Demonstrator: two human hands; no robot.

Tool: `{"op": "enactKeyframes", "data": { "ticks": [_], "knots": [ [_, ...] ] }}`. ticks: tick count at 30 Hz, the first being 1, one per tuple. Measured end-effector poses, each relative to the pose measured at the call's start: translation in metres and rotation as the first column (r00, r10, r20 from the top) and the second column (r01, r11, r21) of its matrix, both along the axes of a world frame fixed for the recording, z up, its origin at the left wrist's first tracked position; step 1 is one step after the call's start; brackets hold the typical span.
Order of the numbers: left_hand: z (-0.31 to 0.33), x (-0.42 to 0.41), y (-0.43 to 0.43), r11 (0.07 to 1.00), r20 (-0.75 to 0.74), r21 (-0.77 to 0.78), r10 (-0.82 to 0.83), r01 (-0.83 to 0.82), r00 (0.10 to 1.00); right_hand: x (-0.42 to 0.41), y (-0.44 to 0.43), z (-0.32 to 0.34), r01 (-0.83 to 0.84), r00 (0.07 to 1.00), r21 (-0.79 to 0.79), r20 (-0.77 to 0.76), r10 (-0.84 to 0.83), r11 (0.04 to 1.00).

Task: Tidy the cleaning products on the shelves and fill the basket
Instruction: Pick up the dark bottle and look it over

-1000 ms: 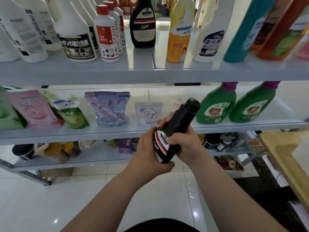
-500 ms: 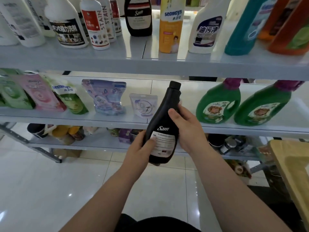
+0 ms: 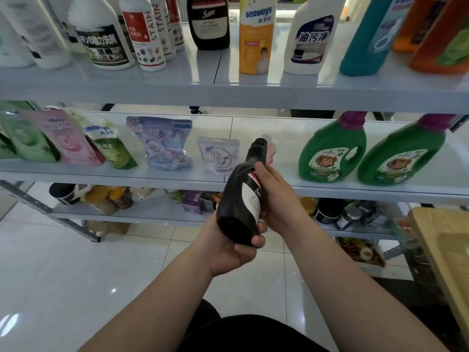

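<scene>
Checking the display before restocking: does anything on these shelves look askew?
The soft pink and green refill pouches on the grey middle shelf lean sideways, and the jars and boxes on the bottom shelf lie jumbled.

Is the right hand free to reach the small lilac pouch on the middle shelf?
Probably not yet: the right hand and left hand both grip the dark bottle; nothing else blocks the pouch.
</scene>
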State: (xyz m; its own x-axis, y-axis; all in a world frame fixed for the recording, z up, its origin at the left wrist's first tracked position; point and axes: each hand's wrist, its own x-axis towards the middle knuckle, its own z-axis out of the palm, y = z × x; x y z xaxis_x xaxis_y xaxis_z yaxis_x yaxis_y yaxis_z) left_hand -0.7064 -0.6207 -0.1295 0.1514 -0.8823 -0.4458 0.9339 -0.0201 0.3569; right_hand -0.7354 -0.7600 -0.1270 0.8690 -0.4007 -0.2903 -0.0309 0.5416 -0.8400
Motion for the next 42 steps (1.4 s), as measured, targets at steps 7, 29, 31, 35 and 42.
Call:
{"op": "enactKeyframes", "data": {
  "ticks": [7,29,31,35,42],
  "knots": [
    [-0.011,0.033,0.037,0.98,0.52,0.186,-0.04,-0.067,0.854,0.012,0.009,0.0,-0.046,0.997,-0.164,0.052,0.055,0.985],
    [-0.005,0.179,0.164,0.852,0.805,0.154,-0.402,-0.501,-0.436,0.084,0.107,0.083,-0.144,0.951,-0.982,-0.172,-0.258,0.124],
    [-0.002,0.182,0.174,0.856,0.805,0.161,-0.401,-0.491,-0.436,0.092,0.112,0.088,-0.211,0.94,-0.977,-0.197,-0.279,-0.021],
    [0.005,0.192,0.202,0.904,0.924,0.318,-0.363,-0.287,-0.119,0.106,0.131,0.095,-0.04,0.99,-0.968,-0.005,-0.139,-0.249],
    [0.004,0.202,0.22,0.931,0.957,0.285,-0.288,-0.228,0.02,0.123,0.156,0.102,-0.032,0.976,-0.989,0.0,-0.218,-0.146]
  ]
}}
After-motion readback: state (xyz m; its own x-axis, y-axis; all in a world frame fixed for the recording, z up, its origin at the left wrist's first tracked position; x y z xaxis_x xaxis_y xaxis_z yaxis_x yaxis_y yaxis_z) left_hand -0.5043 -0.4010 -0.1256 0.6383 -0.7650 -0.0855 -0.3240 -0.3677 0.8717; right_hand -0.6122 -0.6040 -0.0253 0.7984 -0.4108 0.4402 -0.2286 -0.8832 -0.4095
